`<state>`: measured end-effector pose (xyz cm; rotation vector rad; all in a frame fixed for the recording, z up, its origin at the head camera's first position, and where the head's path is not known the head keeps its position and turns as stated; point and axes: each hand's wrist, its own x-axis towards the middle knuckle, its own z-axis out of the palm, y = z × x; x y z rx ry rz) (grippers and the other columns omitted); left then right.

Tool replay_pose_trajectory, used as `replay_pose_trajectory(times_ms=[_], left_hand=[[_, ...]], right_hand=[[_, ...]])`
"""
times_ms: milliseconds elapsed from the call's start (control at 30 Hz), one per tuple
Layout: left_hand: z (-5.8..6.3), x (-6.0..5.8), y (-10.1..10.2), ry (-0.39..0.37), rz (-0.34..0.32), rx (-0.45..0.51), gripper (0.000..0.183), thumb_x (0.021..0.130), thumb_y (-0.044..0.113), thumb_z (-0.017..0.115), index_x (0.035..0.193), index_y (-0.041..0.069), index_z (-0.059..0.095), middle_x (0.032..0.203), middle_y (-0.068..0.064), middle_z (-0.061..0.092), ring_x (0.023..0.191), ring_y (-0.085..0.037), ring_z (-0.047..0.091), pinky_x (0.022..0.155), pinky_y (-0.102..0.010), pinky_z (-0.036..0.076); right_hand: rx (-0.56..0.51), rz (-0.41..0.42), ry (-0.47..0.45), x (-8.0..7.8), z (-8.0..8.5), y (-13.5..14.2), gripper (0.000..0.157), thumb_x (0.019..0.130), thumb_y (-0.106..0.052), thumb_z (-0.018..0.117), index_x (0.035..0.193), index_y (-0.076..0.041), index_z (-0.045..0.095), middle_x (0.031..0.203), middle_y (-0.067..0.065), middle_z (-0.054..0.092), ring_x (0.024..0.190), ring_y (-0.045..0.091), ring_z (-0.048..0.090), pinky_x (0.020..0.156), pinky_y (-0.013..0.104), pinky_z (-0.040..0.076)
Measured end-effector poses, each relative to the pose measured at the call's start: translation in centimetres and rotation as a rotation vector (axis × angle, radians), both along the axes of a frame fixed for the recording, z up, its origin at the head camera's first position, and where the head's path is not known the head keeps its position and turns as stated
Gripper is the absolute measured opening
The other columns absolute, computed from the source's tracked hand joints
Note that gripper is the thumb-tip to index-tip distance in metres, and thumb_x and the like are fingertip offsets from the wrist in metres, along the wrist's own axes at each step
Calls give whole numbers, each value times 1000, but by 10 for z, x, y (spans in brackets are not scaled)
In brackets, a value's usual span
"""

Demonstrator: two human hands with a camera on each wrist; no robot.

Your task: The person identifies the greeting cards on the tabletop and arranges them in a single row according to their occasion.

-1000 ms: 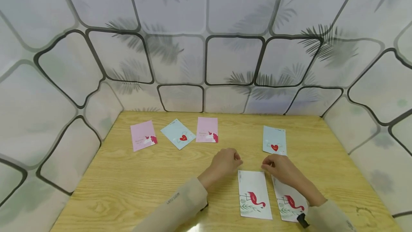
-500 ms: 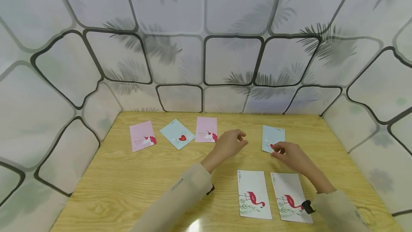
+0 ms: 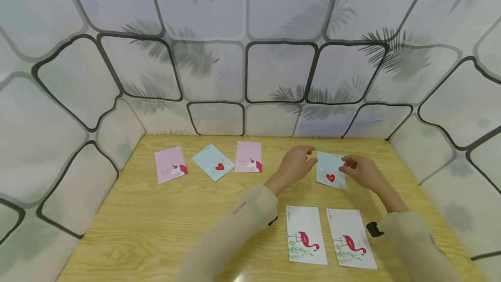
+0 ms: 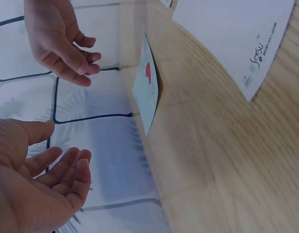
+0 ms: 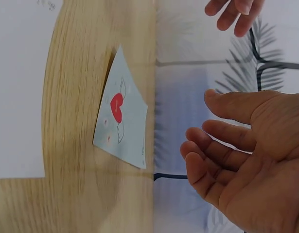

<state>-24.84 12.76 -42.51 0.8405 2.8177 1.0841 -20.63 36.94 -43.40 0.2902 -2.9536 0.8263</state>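
A light blue card [image 3: 327, 176] with a red winged heart lies flat at the back right of the table. To its left is my left hand [image 3: 295, 163], thumb and fingers apart with nothing between them. My right hand [image 3: 365, 172] is at the card's right side and overlaps its upper right edge in the head view. In the right wrist view the right hand [image 5: 256, 155] shows loosely bent fingers around bare air, and the whole blue card [image 5: 121, 114] is visible beyond them. The left wrist view shows both hands apart from the blue card [image 4: 148, 90].
Two white flamingo cards, a left one [image 3: 306, 229] and a right one [image 3: 351, 236], lie nearer the front. Along the back left are a pink unicorn card [image 3: 170, 162], a tilted blue heart card [image 3: 209, 160] and another pink card [image 3: 247, 153]. A patterned wall [image 3: 219, 119] encloses the wooden table [image 3: 156, 221].
Both hands have moved up the table, away from the flamingo cards, to either side of the right blue card. The right flamingo card, partly covered before, is now uncovered. The cards stay put.
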Motion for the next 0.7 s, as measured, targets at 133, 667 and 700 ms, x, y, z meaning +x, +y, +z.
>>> replay_pose_trajectory(times_ms=[133, 667, 700], left_hand=[[-7, -4, 15, -3, 19, -40, 43, 104, 27, 66, 144, 12, 61, 131, -2, 68, 116, -15, 65, 93, -25, 53], [-47, -11, 39, -41, 145, -176, 43, 100, 35, 71, 137, 12, 67, 136, -1, 66, 129, -21, 58, 102, -28, 49], [-49, -12, 39, -45, 151, -181, 43, 100, 35, 70, 137, 12, 67, 135, -1, 66, 129, -22, 58, 102, -28, 49]], right_hand=[[-5, -26, -3, -10, -3, 6, 43, 100, -15, 70, 127, 17, 59, 102, 25, 70, 96, 44, 67, 80, 56, 55], [-41, -117, -55, -36, -33, 25, 55, 103, -15, 63, 141, 21, 44, 131, 44, 51, 112, 55, 58, 82, 58, 55], [-48, -114, -60, -38, -34, 25, 56, 103, -15, 63, 141, 21, 43, 132, 45, 50, 112, 56, 57, 82, 58, 55]])
